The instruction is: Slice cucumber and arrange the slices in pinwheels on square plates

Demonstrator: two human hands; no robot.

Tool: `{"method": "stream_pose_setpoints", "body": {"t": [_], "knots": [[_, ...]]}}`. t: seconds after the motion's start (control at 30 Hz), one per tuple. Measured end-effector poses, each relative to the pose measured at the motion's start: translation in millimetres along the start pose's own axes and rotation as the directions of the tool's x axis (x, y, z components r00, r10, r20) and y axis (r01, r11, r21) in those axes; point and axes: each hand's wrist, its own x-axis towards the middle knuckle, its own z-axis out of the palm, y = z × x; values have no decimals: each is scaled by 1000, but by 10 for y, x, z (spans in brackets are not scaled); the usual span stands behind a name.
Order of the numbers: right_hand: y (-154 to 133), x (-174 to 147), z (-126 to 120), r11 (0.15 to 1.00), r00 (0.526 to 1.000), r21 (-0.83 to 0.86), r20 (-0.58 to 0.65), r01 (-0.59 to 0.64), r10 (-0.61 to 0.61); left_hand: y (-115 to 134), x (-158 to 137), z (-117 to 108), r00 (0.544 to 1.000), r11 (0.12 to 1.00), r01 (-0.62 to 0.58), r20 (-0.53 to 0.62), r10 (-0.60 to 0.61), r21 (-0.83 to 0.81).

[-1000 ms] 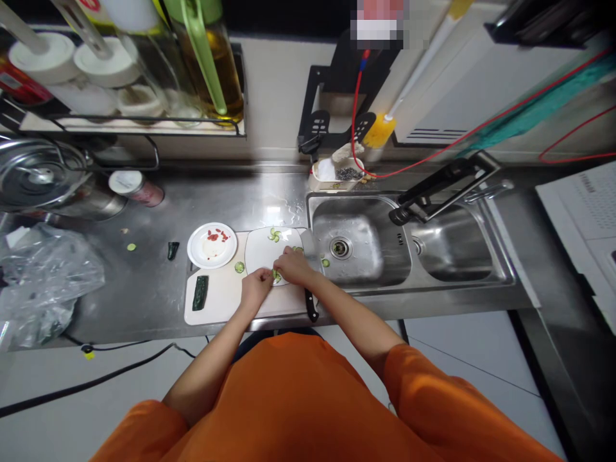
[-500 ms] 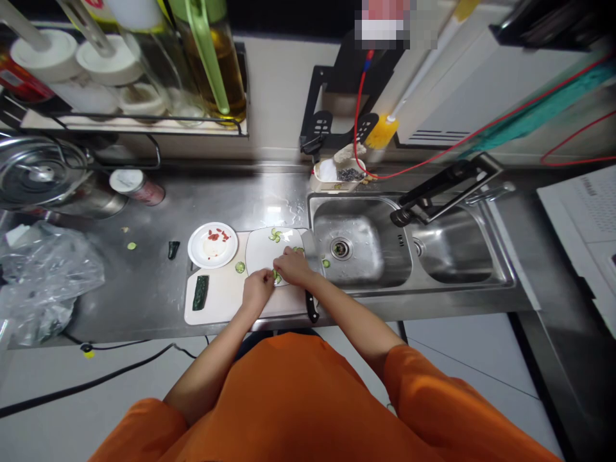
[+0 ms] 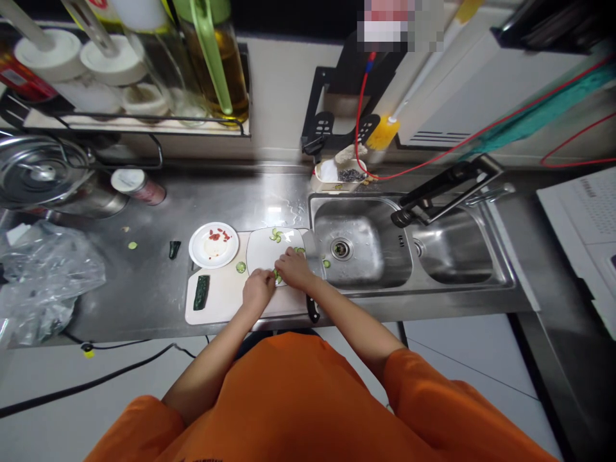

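Both hands are over the near half of a square white plate [image 3: 257, 247] on a pale cutting board [image 3: 221, 305]. Fingers pinched, my left hand [image 3: 258, 289] holds the edge of some green cucumber slices [image 3: 277, 276] at the plate's near side. From the right, my right hand [image 3: 294, 269] bends its fingers onto the same slices; its fingertips are partly hidden. A fanned group of cucumber slices [image 3: 276, 235] lies at the plate's far side, and another shows past my right hand. To the right is a knife with a black handle [image 3: 312, 310].
A round white plate [image 3: 196, 250] with red pieces [image 3: 215, 237] overlaps the board's far left corner. A dark cucumber piece [image 3: 201, 292] and a loose slice [image 3: 240, 267] are on the board. The steel sink [image 3: 359, 240] adjoins on the right; a plastic bag [image 3: 52, 256] lies left.
My hands stay at the same slices on the square plate. The right hand's fingers have shifted slightly; the whole view has moved a little.
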Motion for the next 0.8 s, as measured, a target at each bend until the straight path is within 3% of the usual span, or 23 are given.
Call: {"method": "stream_pose_setpoints", "body": {"t": [0.47, 0.8], "knots": [[-2, -37, 79, 1000, 998, -1, -56, -12, 12, 12, -23, -9, 1000, 1000, 8, 10, -8, -8], [18, -138, 36, 994, 995, 69, -39, -88, 91, 6, -38, -18, 1000, 1000, -1, -3, 1, -8]]}}
